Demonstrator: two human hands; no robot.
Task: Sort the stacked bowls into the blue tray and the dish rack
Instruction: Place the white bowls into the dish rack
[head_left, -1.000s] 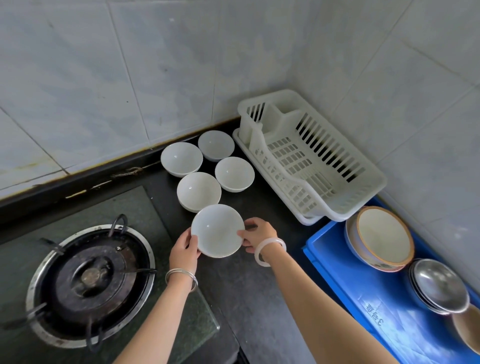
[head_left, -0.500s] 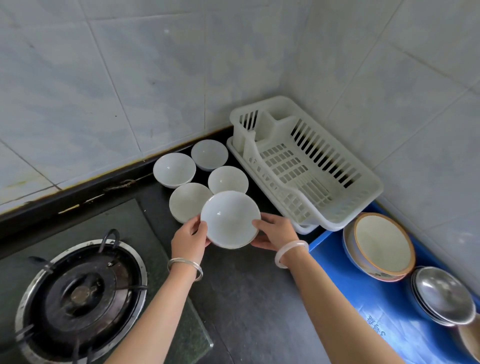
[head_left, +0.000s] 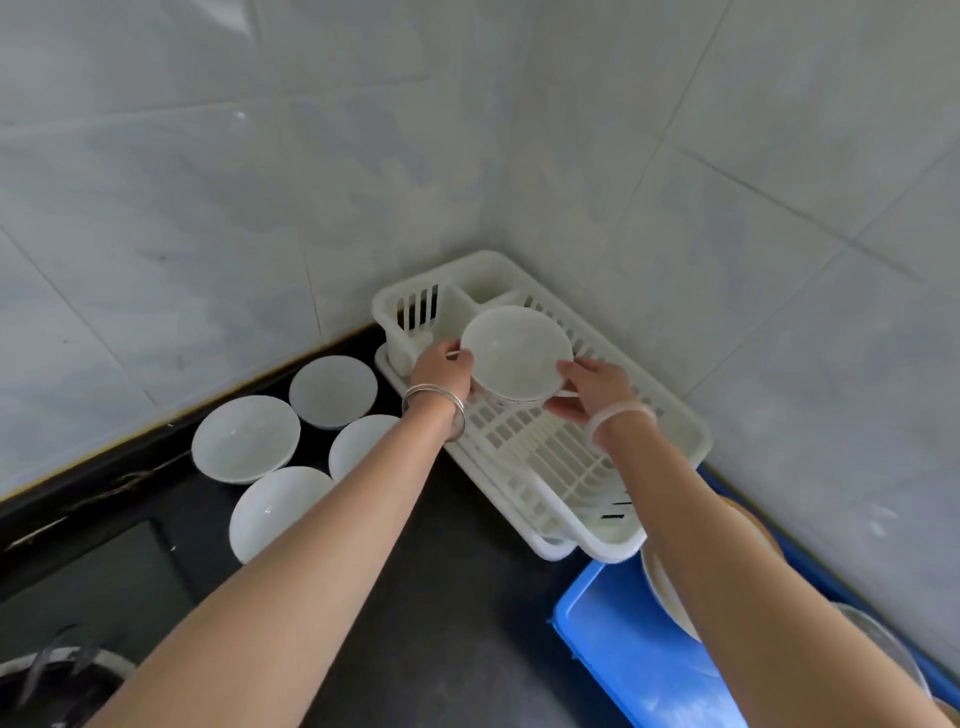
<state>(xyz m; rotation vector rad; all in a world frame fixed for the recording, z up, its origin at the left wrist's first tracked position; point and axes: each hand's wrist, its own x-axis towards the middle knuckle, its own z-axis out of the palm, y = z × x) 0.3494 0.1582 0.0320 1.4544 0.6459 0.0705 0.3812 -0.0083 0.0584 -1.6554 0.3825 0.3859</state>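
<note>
We see the left hand (head_left: 441, 371) and right hand (head_left: 589, 389) gripping opposite sides of a white bowl (head_left: 517, 353), steadying it over the dish rack (head_left: 550, 467) at centre frame, where we judge it will be set.

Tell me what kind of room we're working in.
Most likely a home kitchen: a white dish rack sits in a corner of tiled walls, loose white bowls stand on the dark worktop, and part of a gas burner shows at lower left.
</note>
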